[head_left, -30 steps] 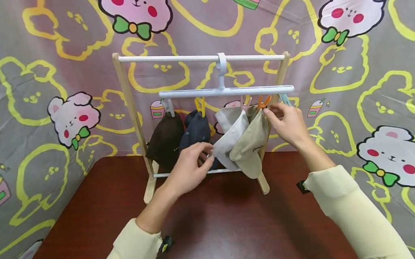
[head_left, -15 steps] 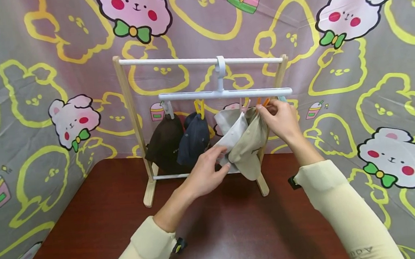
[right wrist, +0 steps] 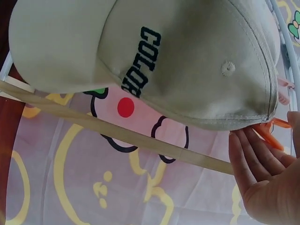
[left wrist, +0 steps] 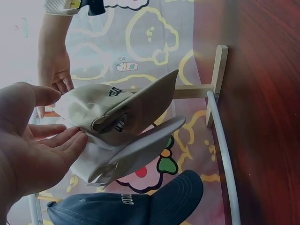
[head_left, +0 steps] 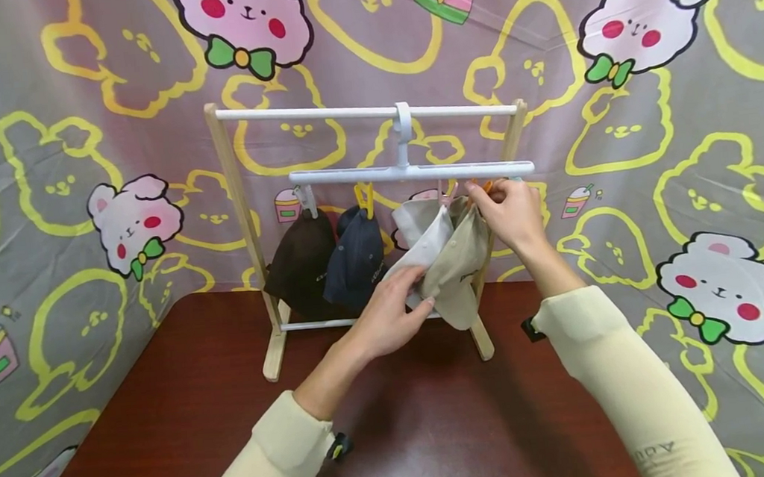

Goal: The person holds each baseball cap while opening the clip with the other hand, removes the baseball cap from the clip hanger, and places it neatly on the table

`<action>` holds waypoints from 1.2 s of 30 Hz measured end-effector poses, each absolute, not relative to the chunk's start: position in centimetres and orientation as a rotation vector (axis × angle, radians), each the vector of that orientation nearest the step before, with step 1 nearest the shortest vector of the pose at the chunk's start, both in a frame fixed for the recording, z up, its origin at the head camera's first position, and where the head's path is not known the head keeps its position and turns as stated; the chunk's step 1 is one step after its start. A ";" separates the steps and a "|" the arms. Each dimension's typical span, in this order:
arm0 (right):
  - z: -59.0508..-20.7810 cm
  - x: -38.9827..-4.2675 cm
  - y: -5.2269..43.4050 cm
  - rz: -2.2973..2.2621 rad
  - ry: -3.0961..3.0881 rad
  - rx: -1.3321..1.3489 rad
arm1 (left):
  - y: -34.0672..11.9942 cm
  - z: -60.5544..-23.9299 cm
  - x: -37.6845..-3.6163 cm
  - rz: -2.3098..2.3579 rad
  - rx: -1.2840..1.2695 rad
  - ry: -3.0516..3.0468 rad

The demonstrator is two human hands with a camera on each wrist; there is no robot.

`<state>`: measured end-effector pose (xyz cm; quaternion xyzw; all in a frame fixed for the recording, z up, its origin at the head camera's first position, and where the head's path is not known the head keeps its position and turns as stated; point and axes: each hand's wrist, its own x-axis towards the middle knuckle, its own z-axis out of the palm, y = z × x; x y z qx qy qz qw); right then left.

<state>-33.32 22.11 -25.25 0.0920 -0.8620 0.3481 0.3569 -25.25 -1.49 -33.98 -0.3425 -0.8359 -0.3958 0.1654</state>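
The khaki cap (head_left: 459, 262) hangs from an orange clip (head_left: 483, 185) on the white hanger bar (head_left: 410, 172) of the wooden rack (head_left: 234, 198), which stands near the tabletop's (head_left: 186, 404) far edge. The right hand (head_left: 509, 212) pinches that clip where it bites the cap's back. The left hand (head_left: 393, 309), fingers relaxed, cups the light grey cap (head_left: 422, 239) just beside it, apparently steadying both. A navy cap (head_left: 357, 259) and a brown cap (head_left: 299, 264) hang further left.
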 end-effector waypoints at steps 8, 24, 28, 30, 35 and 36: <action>-25.2 -33.4 21.9 0.929 -2.152 0.190 | -0.7 -33.7 -25.4 -1.138 -1.010 -2.375; -25.3 -33.0 21.5 0.873 -2.117 0.218 | 2.0 -33.3 -25.5 -1.145 -0.929 -2.395; -25.3 -33.0 21.4 0.838 -2.112 0.234 | 3.1 -33.0 -25.0 -1.154 -0.875 -2.403; -25.3 -33.0 21.4 0.832 -2.109 0.239 | 3.5 -33.0 -25.0 -1.163 -0.851 -2.410; -25.4 -32.9 21.3 0.836 -2.103 0.243 | 4.3 -33.2 -25.1 -1.225 -0.820 -2.433; -25.4 -32.9 21.3 0.837 -2.103 0.243 | 4.5 -33.2 -25.1 -1.248 -0.823 -2.434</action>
